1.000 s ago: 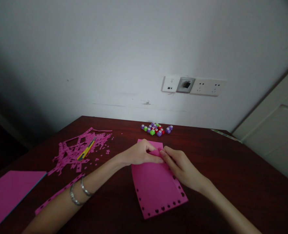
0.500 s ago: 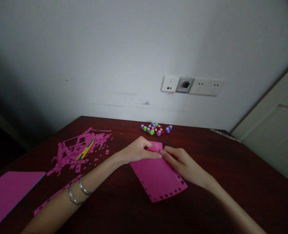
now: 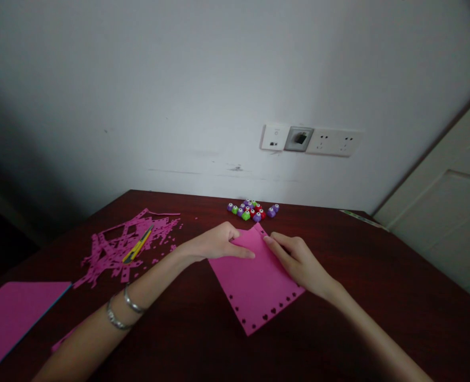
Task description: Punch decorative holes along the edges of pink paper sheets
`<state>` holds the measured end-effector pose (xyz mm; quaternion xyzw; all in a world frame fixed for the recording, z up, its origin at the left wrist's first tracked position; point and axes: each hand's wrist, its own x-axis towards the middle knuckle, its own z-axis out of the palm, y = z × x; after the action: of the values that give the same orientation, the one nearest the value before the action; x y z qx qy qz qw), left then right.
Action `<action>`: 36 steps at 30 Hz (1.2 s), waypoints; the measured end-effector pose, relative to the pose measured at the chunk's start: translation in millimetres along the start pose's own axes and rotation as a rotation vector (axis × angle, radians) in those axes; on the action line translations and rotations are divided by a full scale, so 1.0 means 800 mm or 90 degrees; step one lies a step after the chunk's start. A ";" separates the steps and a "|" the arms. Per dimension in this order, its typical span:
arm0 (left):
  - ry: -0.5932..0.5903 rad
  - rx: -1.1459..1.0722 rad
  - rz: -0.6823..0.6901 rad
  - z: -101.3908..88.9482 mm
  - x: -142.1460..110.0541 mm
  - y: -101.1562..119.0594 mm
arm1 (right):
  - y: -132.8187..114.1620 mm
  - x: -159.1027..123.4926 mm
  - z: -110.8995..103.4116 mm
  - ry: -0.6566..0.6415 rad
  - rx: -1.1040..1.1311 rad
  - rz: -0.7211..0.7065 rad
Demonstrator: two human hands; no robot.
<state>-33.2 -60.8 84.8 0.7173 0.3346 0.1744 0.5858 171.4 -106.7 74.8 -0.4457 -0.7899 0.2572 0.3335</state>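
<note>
A pink sheet (image 3: 254,284), paper or thin foam, is held between my two hands above the table. Small heart and flower shapes are punched along its near edge and partly up its sides. My left hand (image 3: 222,243) pinches the sheet's left side, thumb on top and fingers hidden beneath. On the far right edge, my right hand (image 3: 294,257) grips it between thumb and fingers, close to a punched hole near the far corner. The sheet sits turned, one corner pointing toward me.
Left on the dark table (image 3: 171,339) lie pink punched scraps (image 3: 111,244) with a yellow utility knife (image 3: 138,245) on top. Another pink sheet (image 3: 19,313) rests at the left edge. Several small purple, green and red craft punches (image 3: 246,212) stand near the wall sockets (image 3: 312,140).
The sheet has turned, and its pinched, folded middle has flattened out. My left hand has shifted left, away from my right hand; both still hold the sheet.
</note>
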 end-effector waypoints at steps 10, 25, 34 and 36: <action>0.012 -0.027 -0.005 0.000 0.000 0.001 | 0.005 0.002 0.001 0.114 -0.049 -0.015; 0.053 0.015 0.000 -0.011 -0.003 0.005 | 0.011 0.000 -0.015 -0.036 0.081 0.088; 0.066 0.035 0.002 -0.013 -0.003 0.005 | 0.020 0.003 -0.011 0.083 -0.002 0.040; 0.068 0.031 0.004 -0.014 -0.004 0.006 | 0.021 0.004 -0.013 0.106 0.005 0.043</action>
<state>-40.9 -55.3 92.8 0.7222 0.3669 0.2060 0.5490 187.1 -94.9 70.3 -0.4904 -0.7432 0.2332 0.3910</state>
